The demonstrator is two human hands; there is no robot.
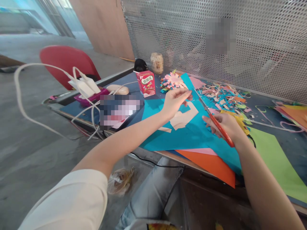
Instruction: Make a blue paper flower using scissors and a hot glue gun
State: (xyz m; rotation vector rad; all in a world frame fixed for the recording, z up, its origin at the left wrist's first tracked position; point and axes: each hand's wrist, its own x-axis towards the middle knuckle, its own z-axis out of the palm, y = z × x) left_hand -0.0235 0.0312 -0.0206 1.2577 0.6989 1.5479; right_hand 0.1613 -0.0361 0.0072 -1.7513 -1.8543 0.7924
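My left hand (pixel 177 99) is closed, its fingertips pinching a narrow strip of blue paper (pixel 187 81) that rises above them. In my right hand (pixel 224 125) is a pair of scissors (pixel 218 125) with a red handle. Their blades point up and left, and the tip reaches close to the blue strip; whether it touches the paper I cannot tell. Beneath both hands lie large blue sheets (pixel 165 139) of paper. A pale pink paper cutout (pixel 184 117) with a notched edge rests on top of them, below my left hand.
Paper scraps (pixel 223 95) are heaped at the back, beside a fringed pink paper flower (pixel 173 80). A pink drink carton (pixel 146 83), a jar (pixel 157 63) and a phone (pixel 124 119) stand or lie leftward. Green paper (pixel 273 153) and orange paper (pixel 206 161) overlap the front edge. White cables (pixel 21 105) loop at left.
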